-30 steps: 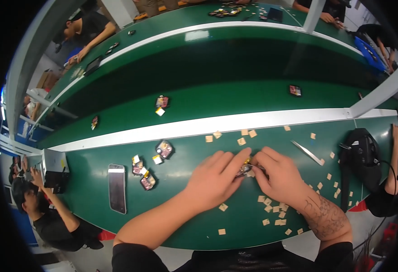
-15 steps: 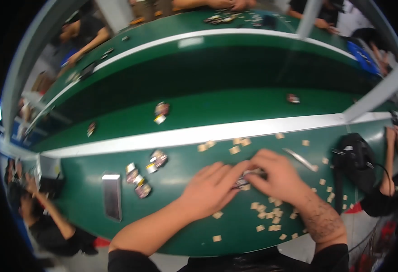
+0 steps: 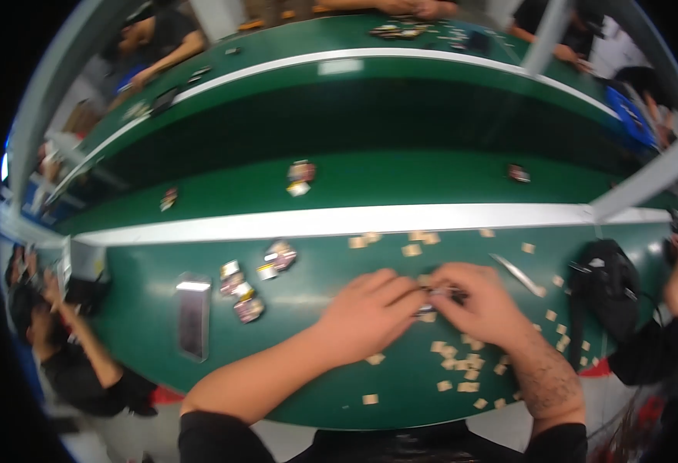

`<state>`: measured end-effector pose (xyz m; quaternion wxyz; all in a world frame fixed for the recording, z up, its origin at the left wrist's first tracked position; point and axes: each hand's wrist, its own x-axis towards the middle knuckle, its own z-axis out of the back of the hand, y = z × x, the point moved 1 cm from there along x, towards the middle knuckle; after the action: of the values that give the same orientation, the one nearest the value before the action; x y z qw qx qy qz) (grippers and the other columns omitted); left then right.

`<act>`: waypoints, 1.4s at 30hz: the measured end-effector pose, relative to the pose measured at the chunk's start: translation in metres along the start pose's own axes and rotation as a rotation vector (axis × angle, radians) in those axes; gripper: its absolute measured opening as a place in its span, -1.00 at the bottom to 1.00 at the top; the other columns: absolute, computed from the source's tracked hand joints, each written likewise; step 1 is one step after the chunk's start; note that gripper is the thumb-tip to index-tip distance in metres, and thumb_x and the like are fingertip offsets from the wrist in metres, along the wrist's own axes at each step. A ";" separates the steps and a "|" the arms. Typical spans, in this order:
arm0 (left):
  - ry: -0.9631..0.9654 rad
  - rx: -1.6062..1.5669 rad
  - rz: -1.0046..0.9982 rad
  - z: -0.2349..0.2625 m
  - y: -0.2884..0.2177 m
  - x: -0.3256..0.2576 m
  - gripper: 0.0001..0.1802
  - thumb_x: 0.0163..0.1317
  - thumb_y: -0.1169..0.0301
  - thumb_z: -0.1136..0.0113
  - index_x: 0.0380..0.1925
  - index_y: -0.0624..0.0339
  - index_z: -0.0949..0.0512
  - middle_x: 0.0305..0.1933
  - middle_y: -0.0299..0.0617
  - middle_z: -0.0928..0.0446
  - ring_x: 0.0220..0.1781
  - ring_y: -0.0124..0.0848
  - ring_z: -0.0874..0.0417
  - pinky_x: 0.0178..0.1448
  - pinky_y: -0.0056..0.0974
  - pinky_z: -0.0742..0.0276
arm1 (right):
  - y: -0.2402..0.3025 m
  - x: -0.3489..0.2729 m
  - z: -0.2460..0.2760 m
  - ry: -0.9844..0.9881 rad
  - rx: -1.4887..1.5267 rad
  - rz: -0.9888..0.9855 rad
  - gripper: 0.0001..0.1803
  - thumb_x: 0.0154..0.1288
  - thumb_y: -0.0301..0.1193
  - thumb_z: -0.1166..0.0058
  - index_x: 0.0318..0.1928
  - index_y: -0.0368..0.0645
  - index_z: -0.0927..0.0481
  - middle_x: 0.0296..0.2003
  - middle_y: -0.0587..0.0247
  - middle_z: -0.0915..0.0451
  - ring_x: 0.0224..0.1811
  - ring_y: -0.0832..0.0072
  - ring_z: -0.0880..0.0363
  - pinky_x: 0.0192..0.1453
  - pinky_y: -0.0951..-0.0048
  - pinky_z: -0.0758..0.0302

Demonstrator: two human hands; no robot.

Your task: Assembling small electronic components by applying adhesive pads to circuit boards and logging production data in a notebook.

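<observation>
My left hand and my right hand meet over the green table, fingers closed around a small dark and silvery piece. Fingers cover most of it, so its kind does not show. Below and around my right hand lie several small tan squares, scattered loosely. More tan squares rest beyond my hands near the white ledge. A slim, pale pointed tool, like tweezers, lies to the right of my right hand.
Left of my hands are small multicoloured bundles and a phone-like dark slab. A black bag sits at the right. A white ledge borders a dark reflective panel ahead. People sit at both sides.
The whole view has shifted a little, with table things now slightly farther right. Both hands stay together around the small piece, with slight finger movement.
</observation>
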<state>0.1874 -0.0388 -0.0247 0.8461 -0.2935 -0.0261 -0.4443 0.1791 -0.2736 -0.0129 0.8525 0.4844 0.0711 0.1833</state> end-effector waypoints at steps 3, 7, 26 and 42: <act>-0.001 -0.009 -0.023 -0.009 -0.002 0.005 -0.58 0.25 0.34 -0.50 0.12 0.07 -0.66 0.18 -0.24 -0.62 0.15 -0.18 -0.64 0.18 -0.08 -0.67 | 0.007 -0.019 0.019 0.004 -0.068 -0.185 -0.89 0.38 -0.62 -0.27 -0.11 -0.25 -0.70 -0.37 0.11 -0.75 -0.35 0.38 -0.78 -0.29 0.41 -0.60; 0.022 0.009 -0.019 -0.002 -0.003 -0.007 -0.61 0.25 0.34 -0.51 0.08 0.02 -0.69 0.17 -0.30 -0.63 0.14 -0.23 -0.64 0.20 -0.10 -0.68 | 0.010 -0.002 0.005 0.061 0.069 -0.097 -0.88 0.42 -0.60 -0.29 -0.07 -0.27 -0.72 -0.42 0.15 -0.72 -0.39 0.45 -0.71 -0.26 0.45 -0.57; 0.027 0.104 -0.037 -0.009 0.002 -0.005 -0.72 0.28 0.29 -0.49 -0.02 0.01 -0.74 0.21 -0.35 -0.66 0.15 -0.29 -0.62 0.21 -0.14 -0.64 | 0.018 -0.016 -0.003 0.013 -0.213 0.051 -0.72 0.37 -0.58 -0.33 0.08 -0.20 -0.74 -0.22 0.09 -0.75 -0.30 0.11 -0.77 -0.23 0.22 -0.69; -0.014 0.015 -0.022 -0.003 0.002 -0.003 -0.67 0.24 0.32 -0.52 -0.02 0.05 -0.67 0.13 -0.29 -0.68 0.09 -0.24 -0.66 0.14 -0.11 -0.66 | 0.012 -0.014 -0.009 -0.015 -0.052 -0.065 -0.75 0.35 -0.54 -0.41 0.03 -0.25 -0.77 -0.25 0.14 -0.77 -0.36 0.31 -0.73 -0.28 0.37 -0.60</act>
<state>0.1865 -0.0374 -0.0291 0.8432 -0.2899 -0.0383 -0.4511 0.1608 -0.2664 -0.0077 0.8708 0.4609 0.0758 0.1536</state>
